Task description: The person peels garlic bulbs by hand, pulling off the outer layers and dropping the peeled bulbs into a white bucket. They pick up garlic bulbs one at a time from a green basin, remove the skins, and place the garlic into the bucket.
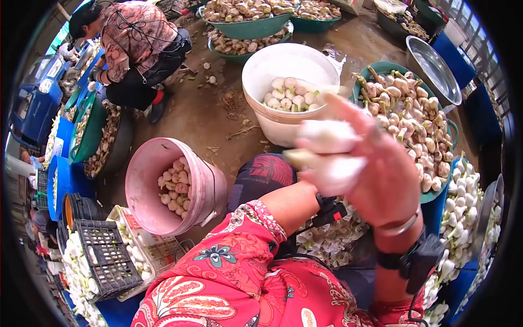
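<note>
Two garlic bulbs [339, 170], blurred by motion, are in my right hand [384, 174], raised in front of me with its fingers curved around them. My left forearm [294, 209] reaches in from below. The left hand is hidden behind the bulbs and my right hand, so its fingers do not show. Just beyond is a white bucket [259, 111] partly filled with whitish bulbs. On the right stands a green basin [438, 193] heaped with stemmed garlic. A pink bucket [140, 182] with more bulbs leans at the left.
Peeled garlic [460, 218] is piled at the right and garlic skins [332, 240] lie below my hands. A black crate [103, 261] rests at lower left. Another person [136, 43] bends over tubs at upper left. Heaped green basins [248, 27] stand at the back.
</note>
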The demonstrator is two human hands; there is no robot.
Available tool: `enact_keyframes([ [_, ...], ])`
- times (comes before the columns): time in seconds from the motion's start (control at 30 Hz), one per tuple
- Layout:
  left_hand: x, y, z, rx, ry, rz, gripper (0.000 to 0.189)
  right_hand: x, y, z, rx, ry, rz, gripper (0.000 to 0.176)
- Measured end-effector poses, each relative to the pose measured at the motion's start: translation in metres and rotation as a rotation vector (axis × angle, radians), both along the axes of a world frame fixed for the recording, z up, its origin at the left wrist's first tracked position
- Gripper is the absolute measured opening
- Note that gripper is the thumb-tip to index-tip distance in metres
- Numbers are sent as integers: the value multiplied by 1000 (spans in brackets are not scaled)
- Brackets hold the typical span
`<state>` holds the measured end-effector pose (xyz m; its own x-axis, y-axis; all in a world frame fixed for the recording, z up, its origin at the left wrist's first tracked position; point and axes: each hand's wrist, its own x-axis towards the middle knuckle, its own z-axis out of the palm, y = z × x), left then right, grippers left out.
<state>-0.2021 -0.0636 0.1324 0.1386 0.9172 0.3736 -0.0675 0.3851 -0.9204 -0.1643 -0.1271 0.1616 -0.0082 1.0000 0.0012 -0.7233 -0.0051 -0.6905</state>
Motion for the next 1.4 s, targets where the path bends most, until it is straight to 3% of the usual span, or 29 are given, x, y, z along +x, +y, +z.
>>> enact_keyframes([
  [0.03, -1, 8, -21, -266, -242, -132, 22, -17, 8, 14, -82, -125, 73, 59],
  [0.1, 2, 19, -65, -810, -722, -408, 19, -26, 16, 27, -109, -58, -28, 54],
  [0.2, 42, 16, -131, -1690, -1385, -854, 15, 32, 4, 11, 8, -107, -177, 54],
  [0.23, 72, 2, -153, -2028, -1580, -1001, 14, 54, -9, 3, -25, -66, -310, 47],
  [0.27, 80, -3, -186, -1899, -1999, -1297, 15, 76, -27, -6, -78, -110, -421, 45],
  [0.3, 73, -4, -161, -2006, -1937, -1039, 16, 95, -47, -16, -133, -149, -535, 43],
  [0.37, 67, -10, -152, -1997, -1897, -951, 21, 122, -87, -48, -249, -106, -666, 35],
  [0.47, 78, 0, -161, -1977, -1765, -1115, 23, 134, -127, -98, -491, -54, -770, 21],
  [0.53, 89, 9, -134, -1881, -1822, -1087, 18, 137, -143, -126, -561, 4, -780, 20],
  [0.57, 103, 20, -153, -1773, -1821, -1295, 22, 137, -146, -136, -584, 33, -787, 20],
  [0.67, 148, 28, -136, -1824, -1438, -1343, 35, 143, -151, -156, -563, 54, -787, 20],
  [0.77, 191, 33, -176, -1743, -856, -1312, 36, 145, -148, -158, -556, -25, -778, 20],
  [0.83, 200, 35, -185, -1744, -782, -1233, 35, 147, -146, -157, -546, -46, -769, 21],
  [0.9, 200, 31, -174, -1742, -761, -1019, 33, 148, -144, -154, -605, -124, -753, 21],
  [0.97, 192, 24, -152, -1717, -586, -959, 33, 147, -145, -152, -569, -83, -731, 21],
  [1.03, 183, 32, -170, -1731, -775, -1109, 31, 146, -143, -151, -608, -123, -731, 21],
  [1.17, 189, 22, -165, -1844, -865, -916, 25, 141, -142, -151, -601, -164, -722, 23],
  [1.23, 183, 18, -156, -1865, -925, -955, 23, 141, -141, -153, -600, -177, -708, 26],
  [1.3, 169, 11, -125, -1933, -1179, -1098, 23, 139, -139, -159, -566, -396, -910, 42],
  [1.33, 157, 5, -114, -2027, -1399, -1090, 23, 138, -134, -174, -464, -491, -989, 60],
  [1.37, 141, -3, -104, -2118, -1629, -1052, 22, 136, -134, -165, -437, -813, -1016, 68],
  [1.4, 128, -9, -94, -2259, -1785, -743, 26, 133, -134, -162, -325, -698, -940, 67],
])
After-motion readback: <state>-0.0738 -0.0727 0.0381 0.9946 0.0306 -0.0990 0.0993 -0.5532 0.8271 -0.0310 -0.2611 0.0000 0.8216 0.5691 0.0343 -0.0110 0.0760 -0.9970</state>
